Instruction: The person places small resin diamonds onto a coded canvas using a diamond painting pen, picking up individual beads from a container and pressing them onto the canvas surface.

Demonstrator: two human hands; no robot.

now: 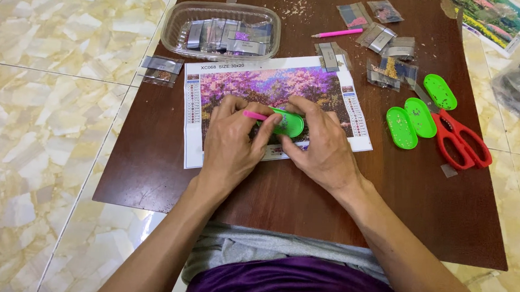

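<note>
Our left hand (230, 144) pinches a pink pen (255, 115) over the green tray (288, 122), which our right hand (319, 143) grips mid-table

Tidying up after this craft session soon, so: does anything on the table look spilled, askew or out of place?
Pale crumbs or shavings lie scattered on the bare wooden table near its far edge, beside the clear plastic tray. Small sachets are strewn loosely around the pink pencil. Nothing looks damaged.

Small clear plastic bead packets (226, 35) stand packed in a clear plastic tub (177, 42) at the table's far edge; more such loose packets (385, 38) lie scattered right, one flat grey packet (161, 67) left.
</note>
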